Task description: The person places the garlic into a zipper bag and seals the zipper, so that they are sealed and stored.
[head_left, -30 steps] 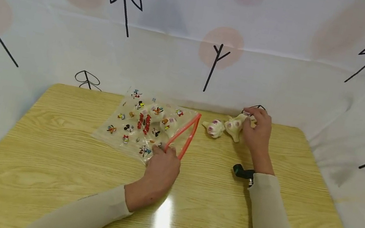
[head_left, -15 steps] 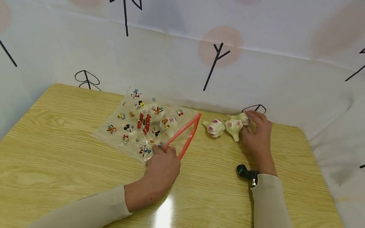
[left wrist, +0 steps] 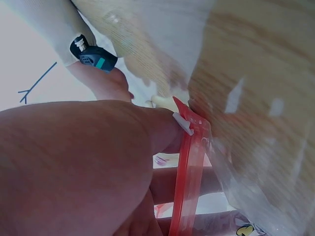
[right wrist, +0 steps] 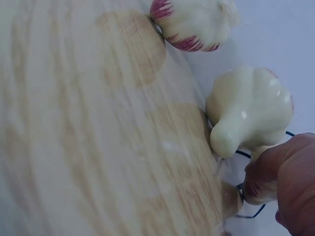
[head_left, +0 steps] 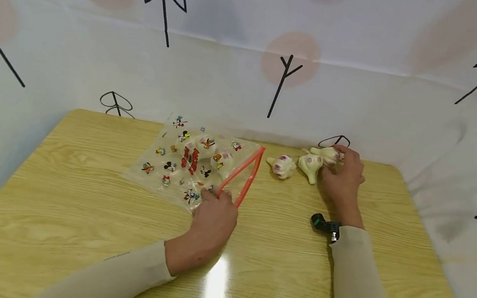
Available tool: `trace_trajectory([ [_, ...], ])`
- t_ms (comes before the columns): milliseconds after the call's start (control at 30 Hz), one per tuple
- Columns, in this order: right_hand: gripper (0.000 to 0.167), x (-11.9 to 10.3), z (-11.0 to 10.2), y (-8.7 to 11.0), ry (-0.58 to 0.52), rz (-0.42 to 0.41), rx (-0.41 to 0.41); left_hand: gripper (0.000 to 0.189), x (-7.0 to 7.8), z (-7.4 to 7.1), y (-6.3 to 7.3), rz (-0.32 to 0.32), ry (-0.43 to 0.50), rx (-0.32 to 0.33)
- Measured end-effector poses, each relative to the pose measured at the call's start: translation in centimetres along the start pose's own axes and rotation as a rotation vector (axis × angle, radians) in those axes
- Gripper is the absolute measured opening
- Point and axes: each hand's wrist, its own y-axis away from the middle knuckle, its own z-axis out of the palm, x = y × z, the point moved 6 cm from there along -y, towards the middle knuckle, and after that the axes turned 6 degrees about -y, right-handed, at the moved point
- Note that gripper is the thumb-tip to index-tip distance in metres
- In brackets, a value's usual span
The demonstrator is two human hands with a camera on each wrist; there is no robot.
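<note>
At surface (head_left: 46,179) far edge, R grip (head_left: 344,178) clamps purple-white garlic bulb (head_left: 327,155); L grip (head_left: 215,217), clear-plastic red-zip bag (head_left: 184,169). Prob. pick-up; next: lift.

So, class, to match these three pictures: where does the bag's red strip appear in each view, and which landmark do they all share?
Head: the red strip edges the right side of the bag, just right of centre, by the left hand.
Left wrist: the red strip runs up from the bottom edge, slightly right of centre.
Right wrist: not in this picture.
Shared landmark: the wooden tabletop.
</note>
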Motion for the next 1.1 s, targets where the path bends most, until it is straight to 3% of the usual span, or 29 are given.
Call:
trace_trajectory([
  [233,0.053,0.3,0.3,0.1,0.018,0.004,0.040,0.029,-0.1,0.3,0.0,0.001,0.012,-0.001],
  [533,0.054,0.1,0.1,0.1,0.040,0.063,0.048,0.028,-0.2,0.4,0.0,-0.015,0.068,-0.047],
  [700,0.053,-0.8,-0.6,-0.1,0.029,0.076,0.053,0.030,0.1,0.2,-0.2,0.010,0.024,-0.055],
  [933,0.054,-1.3,-1.0,0.1,0.008,0.097,0.061,0.029,0.1,0.1,-0.1,0.000,0.031,-0.022],
  [1100,0.054,-1.6,-0.9,-0.2,-0.015,0.063,0.064,0.029,-0.1,0.1,0.0,-0.004,0.019,-0.005],
])
